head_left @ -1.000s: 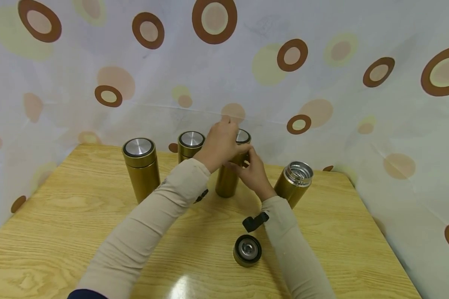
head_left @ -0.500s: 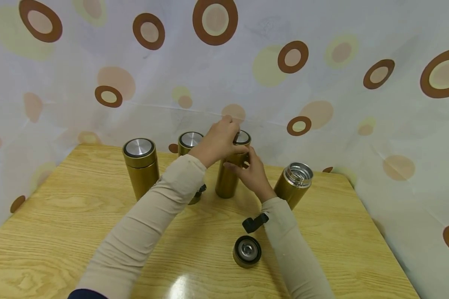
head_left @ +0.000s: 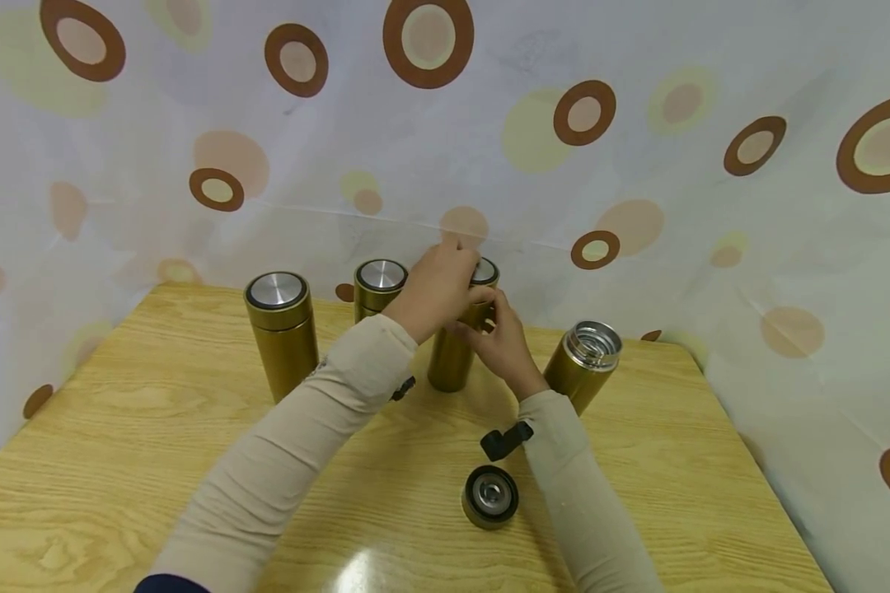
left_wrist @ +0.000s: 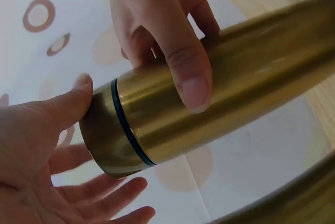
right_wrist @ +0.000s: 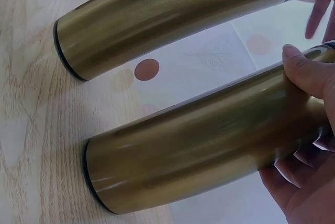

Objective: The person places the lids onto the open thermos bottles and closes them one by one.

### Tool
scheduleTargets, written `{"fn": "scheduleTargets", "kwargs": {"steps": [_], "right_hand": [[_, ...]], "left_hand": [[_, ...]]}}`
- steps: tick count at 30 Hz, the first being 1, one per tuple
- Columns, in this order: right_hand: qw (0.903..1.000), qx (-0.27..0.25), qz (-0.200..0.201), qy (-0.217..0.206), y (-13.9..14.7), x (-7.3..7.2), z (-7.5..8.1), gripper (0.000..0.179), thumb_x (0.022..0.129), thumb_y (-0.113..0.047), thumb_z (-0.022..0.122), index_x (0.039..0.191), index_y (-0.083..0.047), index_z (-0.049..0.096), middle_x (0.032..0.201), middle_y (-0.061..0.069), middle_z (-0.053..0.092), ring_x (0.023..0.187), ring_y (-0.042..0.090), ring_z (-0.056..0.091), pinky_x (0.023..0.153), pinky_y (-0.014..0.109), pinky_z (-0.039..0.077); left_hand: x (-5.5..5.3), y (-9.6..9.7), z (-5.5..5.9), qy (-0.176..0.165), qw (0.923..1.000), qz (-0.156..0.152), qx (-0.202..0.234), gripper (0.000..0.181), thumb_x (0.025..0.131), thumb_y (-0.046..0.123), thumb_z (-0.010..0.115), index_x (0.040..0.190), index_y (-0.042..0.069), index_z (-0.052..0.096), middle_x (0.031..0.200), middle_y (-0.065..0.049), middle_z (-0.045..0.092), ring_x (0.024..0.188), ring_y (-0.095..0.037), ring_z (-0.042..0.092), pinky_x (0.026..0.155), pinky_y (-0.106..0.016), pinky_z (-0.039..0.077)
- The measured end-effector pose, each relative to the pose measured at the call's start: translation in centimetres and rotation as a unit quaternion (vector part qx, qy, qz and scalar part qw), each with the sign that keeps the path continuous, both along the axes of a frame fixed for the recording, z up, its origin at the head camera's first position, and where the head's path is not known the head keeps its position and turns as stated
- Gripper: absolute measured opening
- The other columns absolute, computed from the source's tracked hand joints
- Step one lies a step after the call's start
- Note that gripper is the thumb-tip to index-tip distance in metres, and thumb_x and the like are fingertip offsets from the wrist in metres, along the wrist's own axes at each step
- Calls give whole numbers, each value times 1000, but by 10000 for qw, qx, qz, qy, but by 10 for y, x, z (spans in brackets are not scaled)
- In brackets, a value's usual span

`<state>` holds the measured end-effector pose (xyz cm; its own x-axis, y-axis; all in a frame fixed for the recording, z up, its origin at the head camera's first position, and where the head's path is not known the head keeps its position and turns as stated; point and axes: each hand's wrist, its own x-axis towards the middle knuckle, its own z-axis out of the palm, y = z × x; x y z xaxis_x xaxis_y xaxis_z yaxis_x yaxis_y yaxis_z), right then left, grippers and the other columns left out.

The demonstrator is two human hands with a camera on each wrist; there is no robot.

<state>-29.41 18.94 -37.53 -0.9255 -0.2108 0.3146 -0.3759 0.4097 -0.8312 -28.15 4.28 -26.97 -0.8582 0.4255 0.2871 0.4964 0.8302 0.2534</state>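
A gold vacuum flask point(head_left: 449, 362) stands upright near the back of the table. Around the upper part of its body my right hand point(head_left: 506, 346) is wrapped, thumb on the near side in the left wrist view. My left hand point(head_left: 437, 284) is at the flask's lid point(left_wrist: 107, 135), with the thumb on its edge and the fingers spread around the other side. A dark ring marks the seam between lid and body, and no gap shows there. To the right, a lidless gold flask point(head_left: 580, 375) shows its steel mouth. One loose lid point(head_left: 490, 497) lies underside up in front.
Two more lidded gold flasks, one at the left point(head_left: 282, 346) and one partly behind my left arm point(head_left: 380, 284), stand on the wooden table point(head_left: 156, 461). Behind them hangs a white sheet point(head_left: 445, 148) patterned with circles. Black wrist straps point(head_left: 506, 441) show at both sleeves.
My left hand and wrist swing slightly left, then back right, around the lid. The right hand keeps its grip; the flasks and loose lid stay in place.
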Motion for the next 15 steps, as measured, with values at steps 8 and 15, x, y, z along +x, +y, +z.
{"fn": "scheduleTargets", "kwargs": {"steps": [8,15], "right_hand": [[9997,-15,-128,-224,2,-3,0,57,91,-14,67,138,-7,36,136,15,44,126,33,47,105,46,39],[9999,-60,6,-105,0,-2,2,53,92,-12,65,136,-5,36,126,18,46,116,36,50,102,49,40]], "left_hand": [[-1,13,-9,303,9980,552,-1,58,89,61,54,97,4,62,113,-18,55,97,-31,56,80,-39,52],[-4,16,-12,1049,9915,651,-416,57,92,56,54,97,0,64,96,-16,59,84,-29,60,75,-38,52]]}}
